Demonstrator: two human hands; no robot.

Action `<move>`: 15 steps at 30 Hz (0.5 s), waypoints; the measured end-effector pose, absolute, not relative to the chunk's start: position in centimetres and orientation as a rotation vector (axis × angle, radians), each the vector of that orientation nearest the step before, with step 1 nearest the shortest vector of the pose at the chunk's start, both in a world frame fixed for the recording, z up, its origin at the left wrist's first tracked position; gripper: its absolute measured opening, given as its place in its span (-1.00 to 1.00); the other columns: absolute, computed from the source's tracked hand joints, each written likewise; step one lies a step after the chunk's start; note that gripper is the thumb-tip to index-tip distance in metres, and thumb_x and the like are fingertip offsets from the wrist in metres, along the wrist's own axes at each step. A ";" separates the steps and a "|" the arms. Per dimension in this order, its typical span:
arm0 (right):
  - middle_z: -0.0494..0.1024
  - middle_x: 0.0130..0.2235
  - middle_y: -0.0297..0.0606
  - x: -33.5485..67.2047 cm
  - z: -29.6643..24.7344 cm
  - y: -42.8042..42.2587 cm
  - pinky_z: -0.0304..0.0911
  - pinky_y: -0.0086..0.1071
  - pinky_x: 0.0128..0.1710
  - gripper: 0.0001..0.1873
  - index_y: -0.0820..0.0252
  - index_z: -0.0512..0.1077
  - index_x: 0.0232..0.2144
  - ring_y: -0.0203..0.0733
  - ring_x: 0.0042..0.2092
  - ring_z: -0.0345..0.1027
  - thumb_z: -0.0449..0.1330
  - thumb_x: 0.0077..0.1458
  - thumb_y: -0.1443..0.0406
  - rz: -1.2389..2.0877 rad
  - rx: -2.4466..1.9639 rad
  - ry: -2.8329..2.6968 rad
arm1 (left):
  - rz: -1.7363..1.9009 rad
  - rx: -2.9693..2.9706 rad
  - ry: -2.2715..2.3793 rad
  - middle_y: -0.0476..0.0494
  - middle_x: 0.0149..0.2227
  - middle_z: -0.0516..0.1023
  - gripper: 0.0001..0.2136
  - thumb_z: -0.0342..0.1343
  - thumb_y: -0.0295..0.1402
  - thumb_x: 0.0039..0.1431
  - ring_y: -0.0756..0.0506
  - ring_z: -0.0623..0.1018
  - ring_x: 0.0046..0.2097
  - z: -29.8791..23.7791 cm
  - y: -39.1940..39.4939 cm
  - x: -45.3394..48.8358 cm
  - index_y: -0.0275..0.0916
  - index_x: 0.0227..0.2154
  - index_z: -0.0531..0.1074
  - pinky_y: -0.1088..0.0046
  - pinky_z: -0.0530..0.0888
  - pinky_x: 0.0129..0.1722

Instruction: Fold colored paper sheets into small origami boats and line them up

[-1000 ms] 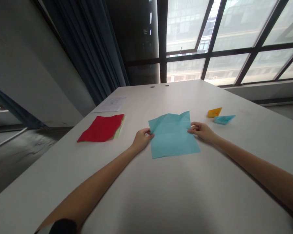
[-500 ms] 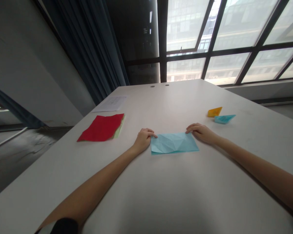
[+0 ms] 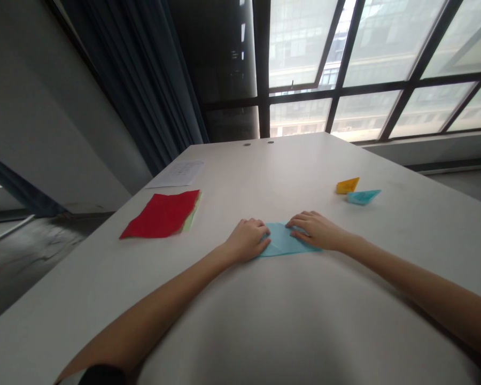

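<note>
A light blue sheet of paper [image 3: 284, 241], folded into a flat rectangle, lies on the white table in front of me. Over its left end rests my left hand [image 3: 249, 239], fingers spread on the paper and hiding that edge. My right hand [image 3: 313, 230] lies across the upper right part, its fingers stretched toward the middle. Both hands press on the paper from above rather than gripping it. Between them a strip of the blue surface shows.
Red paper [image 3: 162, 215] lies over light green paper [image 3: 191, 214] at the left. Behind it is a printed white sheet [image 3: 178, 174]. A yellow folded paper piece [image 3: 347, 185] and a blue folded paper piece [image 3: 363, 197] sit at the right of the white table [image 3: 240, 326].
Both hands have moved inward from the paper's outer edges onto its surface, coming closer together. The view has shifted slightly.
</note>
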State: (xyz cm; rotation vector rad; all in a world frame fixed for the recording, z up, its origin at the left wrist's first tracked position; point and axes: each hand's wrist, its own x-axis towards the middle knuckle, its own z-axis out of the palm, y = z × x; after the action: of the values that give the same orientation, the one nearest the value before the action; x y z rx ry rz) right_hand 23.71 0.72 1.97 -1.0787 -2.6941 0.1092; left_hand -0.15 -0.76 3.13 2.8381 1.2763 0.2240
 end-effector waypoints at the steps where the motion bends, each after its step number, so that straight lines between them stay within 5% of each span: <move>1: 0.49 -0.11 -0.18 23.4 1.8 0.5 0.17 -0.17 -0.08 -0.66 0.13 0.38 -0.09 -0.09 -0.10 0.32 -0.04 0.17 0.18 0.090 -1.078 -2.714 | 0.188 2.848 1.274 -0.15 -0.20 0.47 -0.74 -0.08 -0.22 0.16 -0.14 0.44 -0.16 3.2 -0.8 0.2 -0.18 -0.22 0.45 0.28 0.36 -0.14; 8: 0.41 -0.01 -0.13 23.0 0.4 1.0 0.12 -0.17 0.02 -0.62 0.16 0.31 0.00 -0.08 0.01 0.24 -0.07 0.18 0.21 0.062 -1.164 -2.627 | 0.161 2.784 1.453 -0.21 -0.16 0.41 -0.69 -0.10 -0.17 0.16 -0.17 0.40 -0.11 2.6 0.1 2.1 -0.22 -0.15 0.36 0.30 0.39 -0.15; 15: 0.35 0.07 -0.10 23.3 -0.2 1.6 0.09 -0.07 0.05 -0.56 0.13 0.27 0.06 -0.02 0.07 0.17 -0.08 0.18 0.14 0.143 -1.177 -2.584 | 0.221 2.720 1.531 -0.32 0.10 0.25 -0.55 -0.17 -0.09 0.18 -0.29 0.26 0.09 1.0 -0.1 3.3 -0.23 0.05 0.21 0.08 0.26 0.01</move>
State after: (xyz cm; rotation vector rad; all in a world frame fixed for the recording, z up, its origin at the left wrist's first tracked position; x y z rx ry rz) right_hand 23.34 1.56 -0.22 -1.1770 -2.5845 0.1431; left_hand 3.32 -0.13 0.99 2.7201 1.5306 0.2214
